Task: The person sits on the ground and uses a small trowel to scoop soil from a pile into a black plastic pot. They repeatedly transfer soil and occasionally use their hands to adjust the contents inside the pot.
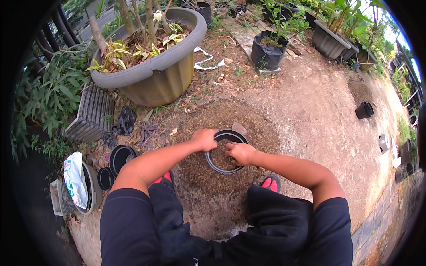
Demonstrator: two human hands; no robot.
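A round, dark-rimmed container (pixel 208 159), a sieve or a shallow pot, sits in front of me over a patch of loose brown soil or compost (pixel 196 176). Brown crumbly material (pixel 222 156) shows inside it. My left hand (pixel 204 139) grips its upper left rim. Over the right side of the opening is my right hand (pixel 242 153), its fingers curled down at the material; whether they pinch any of it is hidden. A flat brownish piece (pixel 239 128), perhaps stone or tile, touches or lies just beyond the far rim.
A large planter (pixel 159 88) with woody stems stands ahead on the left. Left of me are black pots (pixel 121 159), a tub (pixel 96 196) with a white plastic bag (pixel 76 176), and stacked ridged slabs (pixel 91 113). A black grow bag (pixel 268 50) and a small pot (pixel 364 110) stand right.
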